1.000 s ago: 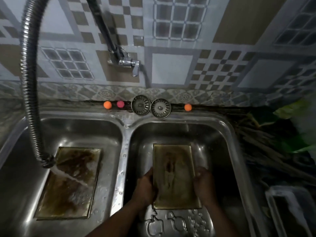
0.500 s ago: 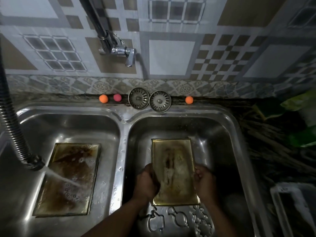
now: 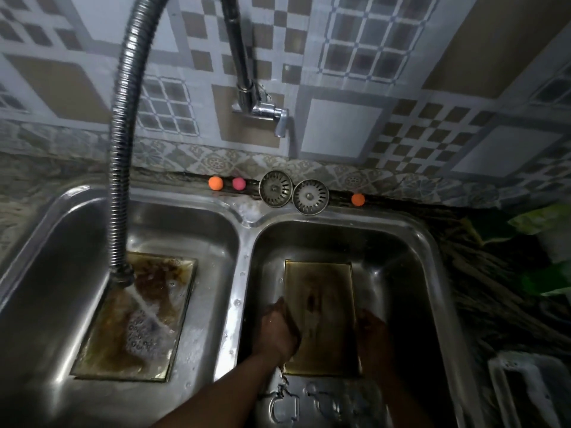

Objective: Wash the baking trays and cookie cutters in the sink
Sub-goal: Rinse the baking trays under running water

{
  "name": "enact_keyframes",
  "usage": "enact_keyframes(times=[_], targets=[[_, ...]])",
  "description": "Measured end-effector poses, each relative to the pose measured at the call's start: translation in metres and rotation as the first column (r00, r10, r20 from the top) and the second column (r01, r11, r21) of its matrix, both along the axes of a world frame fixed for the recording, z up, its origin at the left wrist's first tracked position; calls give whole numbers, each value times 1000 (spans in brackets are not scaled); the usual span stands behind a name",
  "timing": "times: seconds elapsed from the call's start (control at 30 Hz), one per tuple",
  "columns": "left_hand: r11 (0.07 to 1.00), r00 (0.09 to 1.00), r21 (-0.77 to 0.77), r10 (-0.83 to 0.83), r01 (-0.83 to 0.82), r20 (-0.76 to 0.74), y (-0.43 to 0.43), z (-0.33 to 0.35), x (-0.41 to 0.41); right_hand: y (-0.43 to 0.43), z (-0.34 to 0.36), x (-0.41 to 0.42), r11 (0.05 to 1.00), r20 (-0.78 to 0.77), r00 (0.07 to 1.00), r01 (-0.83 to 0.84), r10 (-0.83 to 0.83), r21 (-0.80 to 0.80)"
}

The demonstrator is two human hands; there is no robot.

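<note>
Tray (image 3: 321, 307) in sink (image 3: 432, 242) (hands (image 3: 279, 332) gripping)

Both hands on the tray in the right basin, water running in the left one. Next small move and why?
Probably lift the right tray across the divider and under the hose stream. Left hand and right hand grip its long edges, it looks stained, and the water falls only on the left tray, so nothing rinses this one.

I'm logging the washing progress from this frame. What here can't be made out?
- Cookie cutters, head view: dim, blurred, partly cut off by the bottom edge; shapes and count unclear.
- Right hand: in shadow; grip on the right-basin tray unclear.
- White container: cropped at the corner; contents unknown.
</note>
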State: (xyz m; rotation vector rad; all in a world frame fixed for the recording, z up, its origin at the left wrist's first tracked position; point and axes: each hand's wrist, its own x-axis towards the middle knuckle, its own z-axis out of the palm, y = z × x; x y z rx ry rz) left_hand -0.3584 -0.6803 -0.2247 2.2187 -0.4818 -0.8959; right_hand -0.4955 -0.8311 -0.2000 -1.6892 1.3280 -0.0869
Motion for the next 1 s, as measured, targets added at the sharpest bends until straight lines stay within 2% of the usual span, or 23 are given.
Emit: enact_keyframes(times=[0.03,0.13,0.2,0.33,0.4,0.5,0.53,0.6,0.67,0.77,0.83,0.87,0.9,0.93,1.0], targets=[[998,1000,-55,14,-12,28,0,9,1,2,1,-2,1000,19,1000,5,-5,5],[953,991,-291,110,-85,70,4,51,6,12,24,8,987,2,1000,-13,13,-162],[896,982,-428,169,-120,79,15,83,11,32,61,28,957,63,997,-23,43,-289],[829,955,-507,296,-236,38,55,127,38,82,112,84,898,229,957,-62,178,-436],[811,932,-497,363,-309,12,82,137,54,112,121,113,903,303,921,-102,244,-418],[835,922,-435,387,-337,29,129,138,78,168,130,153,944,397,870,-198,294,-265],[841,919,-417,394,-344,36,145,133,84,186,130,165,960,427,862,-220,274,-172],[879,931,-348,363,-326,45,174,123,97,216,127,184,961,490,862,-232,132,148],[887,925,-309,377,-343,55,196,117,107,239,122,197,846,471,881,-222,-39,486],[894,913,-230,405,-384,54,222,105,122,257,100,216,699,340,913,-91,-226,709],[909,918,-182,391,-376,57,238,102,130,266,85,225,684,277,926,-29,-256,729],[924,928,-146,366,-353,73,247,96,134,270,80,227,712,254,944,-29,-211,701],[941,939,-98,332,-324,93,254,91,138,272,73,228,771,223,970,-65,-101,633],[949,941,-41,315,-312,127,260,85,144,275,68,227,856,157,986,-123,50,502],[954,936,92,257,-285,241,272,57,161,277,54,227,951,16,979,-199,201,237]])
